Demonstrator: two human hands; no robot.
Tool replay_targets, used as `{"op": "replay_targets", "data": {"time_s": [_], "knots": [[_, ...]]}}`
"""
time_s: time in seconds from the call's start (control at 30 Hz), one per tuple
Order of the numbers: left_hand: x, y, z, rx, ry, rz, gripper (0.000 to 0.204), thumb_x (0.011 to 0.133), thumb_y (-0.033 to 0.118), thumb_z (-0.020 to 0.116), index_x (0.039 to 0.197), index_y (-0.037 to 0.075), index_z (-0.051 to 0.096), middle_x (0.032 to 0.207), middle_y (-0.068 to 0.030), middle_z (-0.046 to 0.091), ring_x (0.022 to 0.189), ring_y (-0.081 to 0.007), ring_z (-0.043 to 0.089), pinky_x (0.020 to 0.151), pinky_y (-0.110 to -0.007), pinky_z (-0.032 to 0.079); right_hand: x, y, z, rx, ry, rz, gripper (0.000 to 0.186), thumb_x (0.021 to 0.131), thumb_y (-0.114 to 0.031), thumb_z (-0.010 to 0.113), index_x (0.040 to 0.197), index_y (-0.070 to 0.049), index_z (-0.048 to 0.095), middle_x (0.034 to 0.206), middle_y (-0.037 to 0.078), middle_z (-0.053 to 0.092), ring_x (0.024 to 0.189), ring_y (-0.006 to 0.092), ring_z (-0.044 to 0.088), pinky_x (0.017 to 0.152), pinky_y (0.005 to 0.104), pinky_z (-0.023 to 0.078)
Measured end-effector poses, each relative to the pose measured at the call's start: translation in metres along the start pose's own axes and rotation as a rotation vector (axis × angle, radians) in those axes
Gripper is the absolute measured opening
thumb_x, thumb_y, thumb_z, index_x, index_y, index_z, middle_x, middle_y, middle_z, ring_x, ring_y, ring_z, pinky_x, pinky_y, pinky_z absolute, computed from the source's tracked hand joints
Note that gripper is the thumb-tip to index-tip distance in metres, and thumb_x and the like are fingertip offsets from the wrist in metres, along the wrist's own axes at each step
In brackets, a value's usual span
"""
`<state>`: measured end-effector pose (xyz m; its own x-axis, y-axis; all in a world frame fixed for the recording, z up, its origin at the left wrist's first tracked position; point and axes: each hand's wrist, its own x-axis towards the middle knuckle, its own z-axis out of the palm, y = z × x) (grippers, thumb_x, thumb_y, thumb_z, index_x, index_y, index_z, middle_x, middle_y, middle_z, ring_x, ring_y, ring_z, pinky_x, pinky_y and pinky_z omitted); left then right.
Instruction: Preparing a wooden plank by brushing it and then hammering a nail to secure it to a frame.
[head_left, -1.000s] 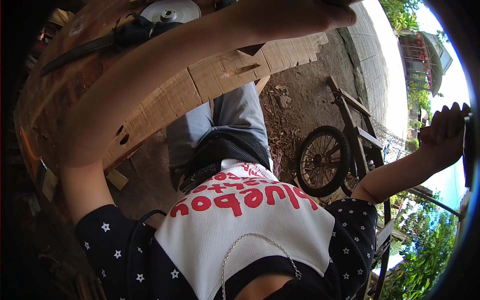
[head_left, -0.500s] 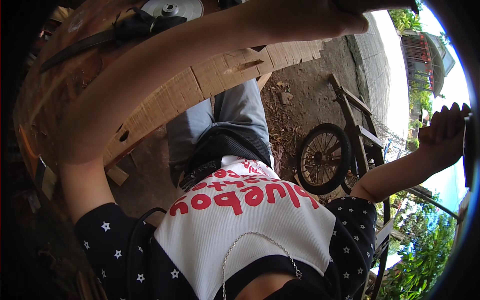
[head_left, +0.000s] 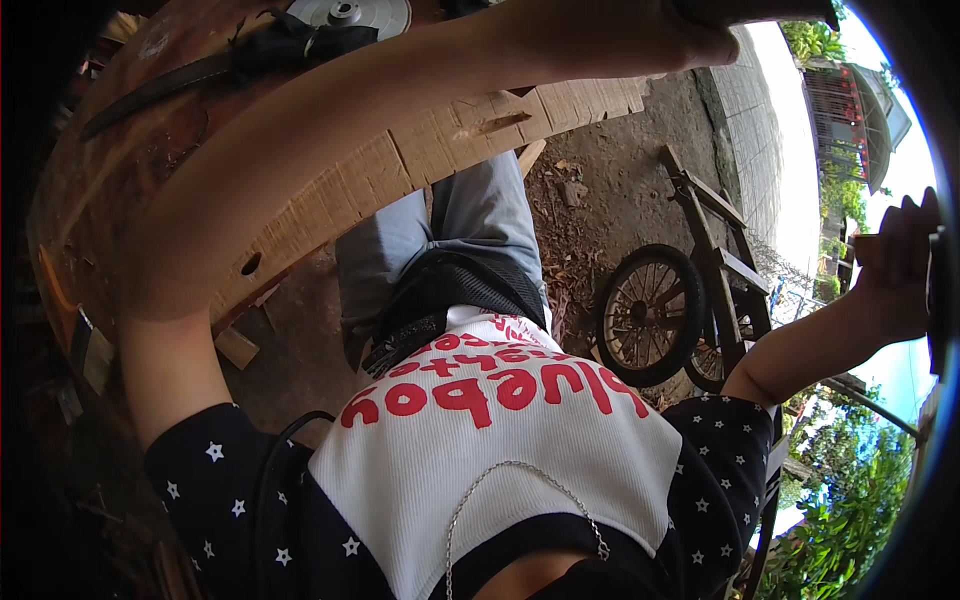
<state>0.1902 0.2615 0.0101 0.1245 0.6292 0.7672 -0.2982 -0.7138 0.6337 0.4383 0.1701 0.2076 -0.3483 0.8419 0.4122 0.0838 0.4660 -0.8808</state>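
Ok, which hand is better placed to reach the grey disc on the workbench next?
Probably the left hand: its forearm crosses above the workbench near the grey disc. The right hand is raised far right, away from the workbench. What either holds is unclear.

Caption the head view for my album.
Left arm stretched over a wooden bench, right hand raised at the picture's edge, a spoked wheel to the right of the legs.

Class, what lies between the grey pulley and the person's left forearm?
The head view shows a black bundle between the grey pulley and left forearm.
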Motion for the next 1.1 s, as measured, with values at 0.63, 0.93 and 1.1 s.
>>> {"op": "replay_targets", "data": {"time_s": [0.63, 0.93, 1.1], "knots": [[0.004, -0.005, 0.013, -0.073, -0.027, 0.231, 0.042, 0.081, 0.006, 0.070, 0.116, 0.000, 0.048, 0.079, -0.0120, 0.059, 0.063, -0.0240, 0.060, 0.061, -0.040, 0.046, -0.009, 0.021, -0.018, -0.613, 0.183, 0.177, 0.043, 0.105, -0.039, 0.046, 0.108, 0.003, 0.056, 0.082, 0.015, 0.058, 0.051, 0.0152, 0.053, 0.036, 0.0207, 0.039], [-0.003, 0.011, 0.012, 0.048, -0.044, 0.201, 0.041, 0.082, 0.006, 0.069, 0.115, -0.001, 0.048, 0.079, -0.0116, 0.059, 0.064, -0.0225, 0.060, 0.060, -0.040, 0.045, -0.023, 0.020, -0.045, -0.584, 0.223, 0.148, 0.042, 0.106, -0.040, 0.045, 0.105, 0.001, 0.055, 0.080, 0.012, 0.057, 0.051, 0.0136, 0.052, 0.036, 0.0201, 0.038], [-0.004, 0.011, 0.010, 0.083, -0.062, 0.153, 0.040, 0.081, 0.007, 0.070, 0.114, -0.001, 0.048, 0.079, -0.0123, 0.059, 0.064, -0.0238, 0.060, 0.060, -0.040, 0.044, -0.023, 0.026, -0.038, -0.605, 0.237, 0.153, 0.042, 0.106, -0.041, 0.045, 0.103, 0.000, 0.055, 0.078, 0.011, 0.056, 0.051, 0.0127, 0.052, 0.036, 0.0198, 0.038]]}}
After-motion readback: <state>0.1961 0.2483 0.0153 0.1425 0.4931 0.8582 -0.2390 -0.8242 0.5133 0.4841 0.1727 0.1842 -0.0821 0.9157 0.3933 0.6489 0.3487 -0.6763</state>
